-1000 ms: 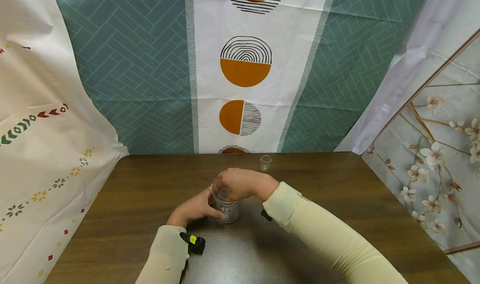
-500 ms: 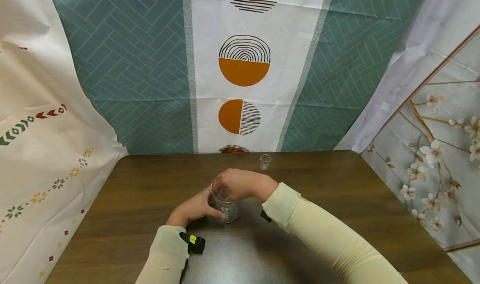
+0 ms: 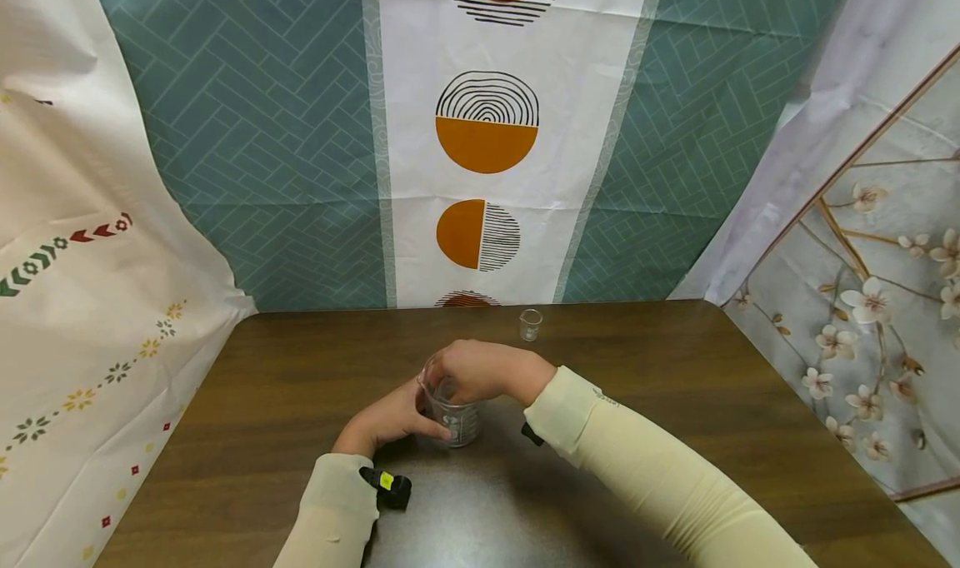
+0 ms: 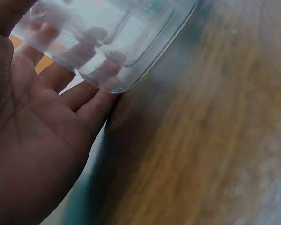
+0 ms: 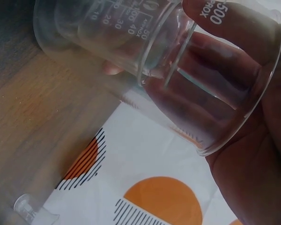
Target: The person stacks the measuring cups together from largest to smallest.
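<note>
A clear large beaker (image 3: pixel 462 425), with a printed 500 in the right wrist view, stands on the table. My left hand (image 3: pixel 393 418) holds it from the left, thumb across the front and fingers behind; the left wrist view shows those fingers through the beaker's clear wall (image 4: pixel 136 37). Inside it sits a smaller beaker (image 5: pixel 114 28) with a printed scale. My right hand (image 3: pixel 480 370) reaches down through the large beaker's mouth, and its fingers (image 5: pixel 206 79) grip the smaller beaker near the rim. Glass and reflections blur the exact contact.
A tiny beaker (image 3: pixel 530 326) stands near the table's far edge, right of centre. The brown wooden table (image 3: pixel 637 410) meets a patterned cloth (image 3: pixel 300 176) at the back. More cloth hangs at the left and right sides.
</note>
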### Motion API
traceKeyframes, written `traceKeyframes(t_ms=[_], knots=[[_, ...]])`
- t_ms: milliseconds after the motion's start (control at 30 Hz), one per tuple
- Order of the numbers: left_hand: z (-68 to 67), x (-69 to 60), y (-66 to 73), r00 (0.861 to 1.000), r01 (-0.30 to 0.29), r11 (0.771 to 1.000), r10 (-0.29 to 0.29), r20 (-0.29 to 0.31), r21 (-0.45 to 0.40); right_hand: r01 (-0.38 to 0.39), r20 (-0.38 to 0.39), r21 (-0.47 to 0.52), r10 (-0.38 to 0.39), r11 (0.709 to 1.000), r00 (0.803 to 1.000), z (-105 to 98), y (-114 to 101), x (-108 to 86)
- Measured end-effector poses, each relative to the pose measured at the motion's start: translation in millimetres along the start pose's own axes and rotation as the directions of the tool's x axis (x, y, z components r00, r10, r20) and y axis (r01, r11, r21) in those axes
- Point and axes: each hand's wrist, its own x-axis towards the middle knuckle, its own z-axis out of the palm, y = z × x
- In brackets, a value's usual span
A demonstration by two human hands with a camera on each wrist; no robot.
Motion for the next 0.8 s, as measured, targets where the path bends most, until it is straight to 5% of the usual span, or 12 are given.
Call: traceKeyframes(t_ms=[800], knots=[[0.3, -1.1, -0.1, 1.000, 0.009, 1.000, -0.009, 0.015, -0.022, -0.021, 0.014, -0.027, 0.022, 0.999, 1.000, 1.5, -2.4, 1.8]])
